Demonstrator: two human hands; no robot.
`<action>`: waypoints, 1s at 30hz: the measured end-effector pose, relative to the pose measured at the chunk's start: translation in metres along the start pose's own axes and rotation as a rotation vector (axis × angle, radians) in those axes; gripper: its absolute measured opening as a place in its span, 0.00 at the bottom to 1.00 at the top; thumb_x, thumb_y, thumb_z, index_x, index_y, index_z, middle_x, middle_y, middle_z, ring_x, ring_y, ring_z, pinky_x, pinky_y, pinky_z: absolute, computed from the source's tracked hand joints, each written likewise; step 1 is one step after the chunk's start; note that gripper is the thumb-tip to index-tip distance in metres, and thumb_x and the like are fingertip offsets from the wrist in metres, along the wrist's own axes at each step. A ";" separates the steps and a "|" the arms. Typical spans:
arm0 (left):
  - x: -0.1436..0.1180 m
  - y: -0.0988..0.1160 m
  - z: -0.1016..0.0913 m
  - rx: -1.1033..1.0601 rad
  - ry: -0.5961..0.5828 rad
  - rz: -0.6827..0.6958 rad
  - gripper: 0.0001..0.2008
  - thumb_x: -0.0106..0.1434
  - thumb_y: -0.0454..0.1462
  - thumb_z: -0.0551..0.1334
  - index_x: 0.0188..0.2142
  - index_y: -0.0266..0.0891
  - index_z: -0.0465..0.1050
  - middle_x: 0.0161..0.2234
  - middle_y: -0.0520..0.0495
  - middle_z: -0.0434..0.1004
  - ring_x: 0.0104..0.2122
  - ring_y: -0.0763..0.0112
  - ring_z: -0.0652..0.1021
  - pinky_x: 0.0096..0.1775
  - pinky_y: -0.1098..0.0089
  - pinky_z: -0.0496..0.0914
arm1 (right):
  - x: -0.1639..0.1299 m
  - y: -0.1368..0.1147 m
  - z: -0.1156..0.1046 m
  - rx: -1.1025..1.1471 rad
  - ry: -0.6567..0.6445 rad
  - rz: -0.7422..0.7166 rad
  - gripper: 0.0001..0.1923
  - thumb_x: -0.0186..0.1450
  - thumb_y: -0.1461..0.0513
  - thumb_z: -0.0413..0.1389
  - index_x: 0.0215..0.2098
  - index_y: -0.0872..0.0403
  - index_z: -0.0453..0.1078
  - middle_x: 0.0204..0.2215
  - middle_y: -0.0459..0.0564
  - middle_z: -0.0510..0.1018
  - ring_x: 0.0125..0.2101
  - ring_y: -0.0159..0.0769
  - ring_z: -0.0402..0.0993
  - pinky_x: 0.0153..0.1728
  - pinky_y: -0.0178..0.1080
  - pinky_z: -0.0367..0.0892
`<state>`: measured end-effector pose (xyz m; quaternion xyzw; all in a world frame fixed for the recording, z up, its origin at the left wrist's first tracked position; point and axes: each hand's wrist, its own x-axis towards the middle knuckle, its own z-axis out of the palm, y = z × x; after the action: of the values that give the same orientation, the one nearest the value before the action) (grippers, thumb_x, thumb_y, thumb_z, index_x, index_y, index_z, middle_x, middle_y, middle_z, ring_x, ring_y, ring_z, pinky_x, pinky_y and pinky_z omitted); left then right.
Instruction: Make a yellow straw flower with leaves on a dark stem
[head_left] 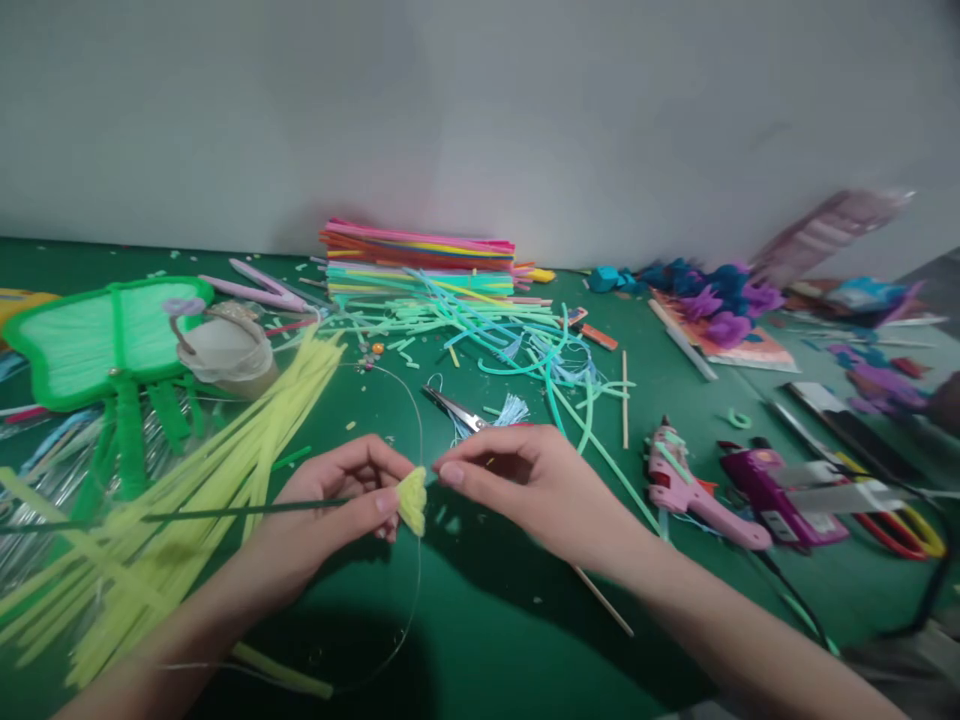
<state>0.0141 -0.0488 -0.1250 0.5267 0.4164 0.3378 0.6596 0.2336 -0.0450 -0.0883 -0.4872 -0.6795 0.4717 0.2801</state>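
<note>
- A small yellow fuzzy piece (412, 499) is held above the green table (487, 620), toward the middle of its near edge.
- The left hand (337, 500) pinches the yellow piece between thumb and fingertips, closed firmly on it; a thin dark green stem (225, 514) runs out leftward from the same grip.
- The right hand (525, 485) meets it from the other side, thumb and forefinger drawn together at the piece's right edge; whether they actually clamp it I cannot tell.
- A thin clear wire loop (418, 420) curves around behind and below the hands.
- Scissors (457, 410) lie just beyond the right hand.
- A spread of pale yellow pipe cleaners (225, 450) fans across the left near part of the table.
- A green butterfly shape (75, 345) sits near the left edge.
- A stack of multicoloured pipe cleaners (420, 260) lies at the far edge by the wall.
- A pink glue gun (686, 485) rests to the right of the right hand, with a purple one (772, 495) beside it.
</note>
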 end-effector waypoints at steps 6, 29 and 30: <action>0.000 0.002 0.002 -0.098 -0.014 -0.036 0.06 0.60 0.40 0.65 0.35 0.41 0.70 0.26 0.53 0.72 0.25 0.75 0.72 0.28 0.76 0.66 | 0.011 0.008 0.018 0.643 -0.117 0.218 0.10 0.54 0.58 0.66 0.32 0.56 0.78 0.28 0.46 0.79 0.26 0.25 0.70 0.30 0.31 0.68; 0.002 -0.002 0.001 -0.158 -0.073 -0.061 0.07 0.58 0.38 0.66 0.31 0.38 0.68 0.24 0.53 0.73 0.23 0.77 0.73 0.28 0.77 0.66 | 0.020 0.021 0.020 0.730 -0.199 0.168 0.07 0.56 0.61 0.65 0.31 0.56 0.78 0.23 0.45 0.78 0.23 0.24 0.72 0.28 0.29 0.69; 0.002 -0.002 0.001 -0.148 -0.071 -0.059 0.07 0.59 0.38 0.66 0.31 0.39 0.68 0.24 0.54 0.73 0.24 0.77 0.73 0.28 0.78 0.66 | 0.020 0.022 0.020 0.726 -0.200 0.166 0.06 0.56 0.61 0.65 0.31 0.56 0.78 0.23 0.45 0.78 0.23 0.24 0.72 0.28 0.29 0.68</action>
<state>0.0160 -0.0475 -0.1275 0.4758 0.3822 0.3293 0.7205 0.2180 -0.0320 -0.1176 -0.3614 -0.4504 0.7478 0.3276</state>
